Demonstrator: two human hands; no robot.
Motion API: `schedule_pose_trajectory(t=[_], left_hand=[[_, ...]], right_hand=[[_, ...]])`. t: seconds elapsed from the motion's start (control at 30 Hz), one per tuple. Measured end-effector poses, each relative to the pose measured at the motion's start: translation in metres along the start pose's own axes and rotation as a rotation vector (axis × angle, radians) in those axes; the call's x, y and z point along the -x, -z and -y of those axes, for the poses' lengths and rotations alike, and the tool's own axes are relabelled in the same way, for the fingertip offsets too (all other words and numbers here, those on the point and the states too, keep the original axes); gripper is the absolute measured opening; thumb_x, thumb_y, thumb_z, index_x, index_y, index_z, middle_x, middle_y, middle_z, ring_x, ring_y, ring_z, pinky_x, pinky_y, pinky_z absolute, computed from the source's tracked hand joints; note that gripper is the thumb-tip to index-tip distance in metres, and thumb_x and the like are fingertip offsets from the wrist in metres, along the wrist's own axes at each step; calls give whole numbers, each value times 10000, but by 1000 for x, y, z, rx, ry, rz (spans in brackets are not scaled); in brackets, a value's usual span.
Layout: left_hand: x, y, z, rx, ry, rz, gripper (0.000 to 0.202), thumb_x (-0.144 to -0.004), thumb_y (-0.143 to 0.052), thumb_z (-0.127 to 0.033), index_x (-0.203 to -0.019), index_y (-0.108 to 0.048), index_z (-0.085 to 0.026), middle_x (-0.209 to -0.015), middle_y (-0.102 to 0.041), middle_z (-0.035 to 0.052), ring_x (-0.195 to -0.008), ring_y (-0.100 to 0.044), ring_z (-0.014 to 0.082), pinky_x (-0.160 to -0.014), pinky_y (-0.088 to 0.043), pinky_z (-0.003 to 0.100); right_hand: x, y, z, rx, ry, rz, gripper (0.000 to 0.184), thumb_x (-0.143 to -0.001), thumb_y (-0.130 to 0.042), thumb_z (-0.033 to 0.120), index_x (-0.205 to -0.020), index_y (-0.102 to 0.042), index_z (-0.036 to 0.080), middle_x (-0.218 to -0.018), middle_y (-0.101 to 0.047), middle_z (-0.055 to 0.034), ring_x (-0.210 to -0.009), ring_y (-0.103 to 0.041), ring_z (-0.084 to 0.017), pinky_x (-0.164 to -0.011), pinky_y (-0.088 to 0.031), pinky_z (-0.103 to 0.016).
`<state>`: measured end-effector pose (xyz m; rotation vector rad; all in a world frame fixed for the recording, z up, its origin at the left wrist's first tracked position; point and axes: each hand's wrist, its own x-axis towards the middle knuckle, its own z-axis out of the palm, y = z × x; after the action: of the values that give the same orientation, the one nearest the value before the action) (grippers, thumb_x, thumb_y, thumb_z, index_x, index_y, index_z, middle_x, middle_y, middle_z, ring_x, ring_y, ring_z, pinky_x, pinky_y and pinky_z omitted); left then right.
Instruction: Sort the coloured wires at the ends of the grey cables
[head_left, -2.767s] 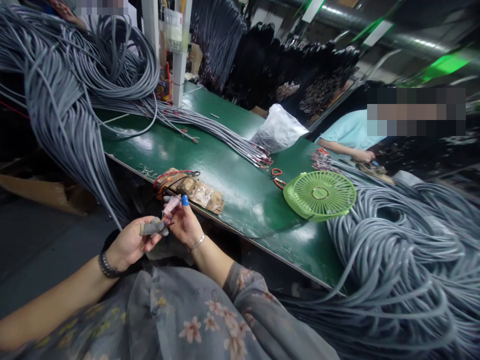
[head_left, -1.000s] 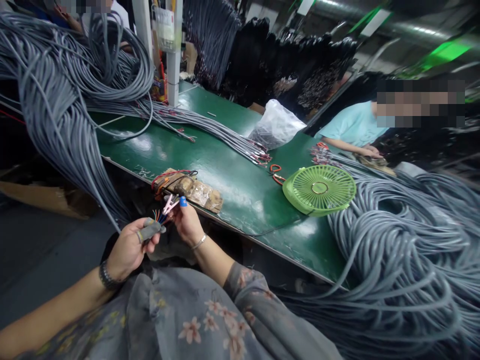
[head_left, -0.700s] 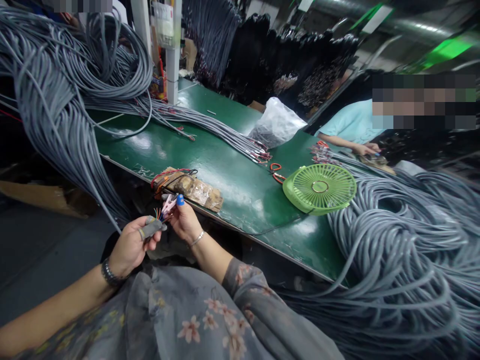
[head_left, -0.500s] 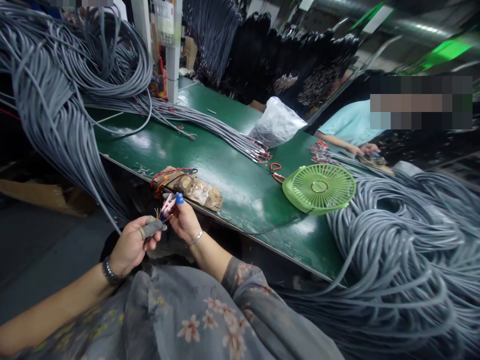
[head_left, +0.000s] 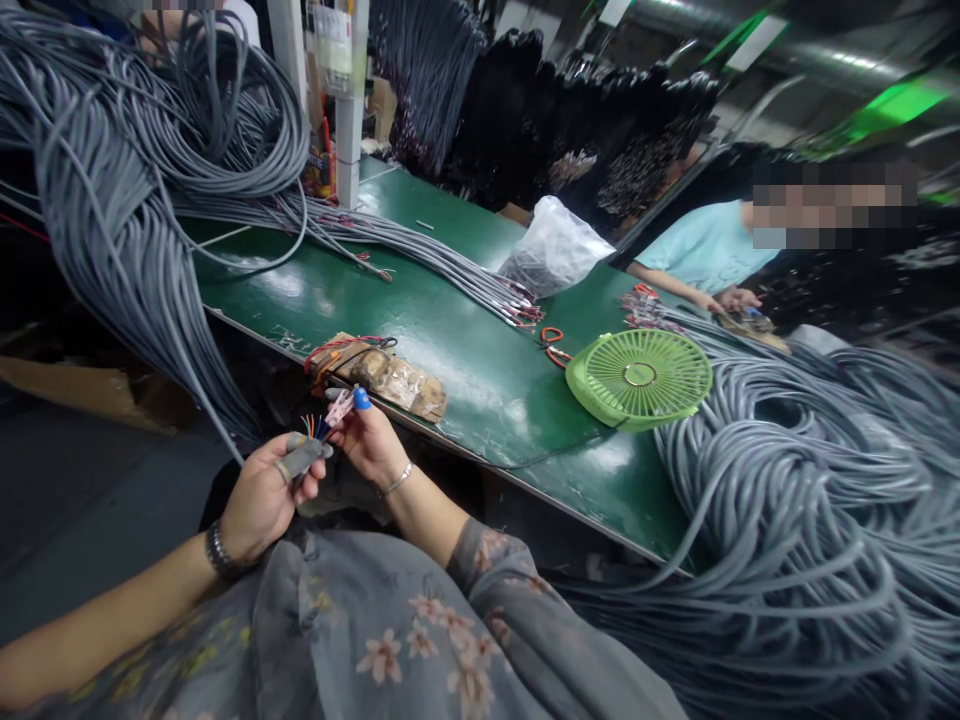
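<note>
My left hand, with grey covers on its thumb and finger, is closed in a pinch on a bunch of thin coloured wires. Orange, blue and other wire ends fan out above the fingertips. Close beside it, my right hand has a blue cover on the thumb and is closed on a small pinkish-white piece, whose kind I cannot make out. The two hands nearly touch in front of the table edge. Just beyond them lies a worn wooden block wrapped in clear tape, with red and black leads at its left end.
Thick bundles of grey cable hang at the left, and more cable coils pile up at the right. On the green table stand a green fan and a white plastic bag. A co-worker handles something across the table.
Both hands stay close together with small finger movements. The coloured wire ends are spread a little more to the left. The co-worker's head has shifted slightly.
</note>
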<state>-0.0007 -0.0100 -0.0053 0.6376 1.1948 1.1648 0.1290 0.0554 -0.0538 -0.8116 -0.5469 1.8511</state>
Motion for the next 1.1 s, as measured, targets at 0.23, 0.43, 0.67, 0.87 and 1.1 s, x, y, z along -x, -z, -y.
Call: schedule_pose_trajectory(t=[0.23,0.43,0.67,0.87,1.1], left_hand=[[-5,-4,5,-5,1,-22,212,-496,-799,-313,-598,-656,-193,-489,-656,-8,-375,-494,88,-388,-304,197],[-4,1,7,-31,-3,-1,278,-490,-858,-353,-596,-662,-186,-496,-657,-6,-377,-494,88,-391,-315,198],[1,8,12,-90,-32,25,315,-518,-897,-383,-596,-663,-188,-518,-672,11,-407,-535,106,-410,-367,206],[-4,14,18,-263,-48,160,231,-567,-884,-362,-593,-714,-209,-537,-699,32,-472,-611,162,-486,-503,259],[-6,16,14,-378,-48,226,248,-587,-891,-392,-553,-724,-213,-532,-716,59,-485,-640,184,-511,-536,278]], right_hand=[[-2,-4,-2,-83,-4,-65,307,-911,-776,497,-891,-755,192,-776,-699,-10,-685,-589,-130,-626,-488,-227],[-1,0,-1,-34,-31,-15,466,-904,-720,653,-865,-730,188,-769,-695,-20,-675,-586,-136,-614,-504,-237],[20,20,-4,217,-60,206,544,-654,-916,647,-834,-709,177,-709,-659,-1,-616,-549,-124,-601,-493,-263],[35,16,-1,388,102,166,437,-614,-961,520,-742,-701,193,-697,-667,7,-617,-554,-128,-634,-474,-291],[35,16,2,462,91,129,481,-542,-971,552,-686,-695,185,-653,-681,19,-589,-554,-115,-633,-479,-275]])
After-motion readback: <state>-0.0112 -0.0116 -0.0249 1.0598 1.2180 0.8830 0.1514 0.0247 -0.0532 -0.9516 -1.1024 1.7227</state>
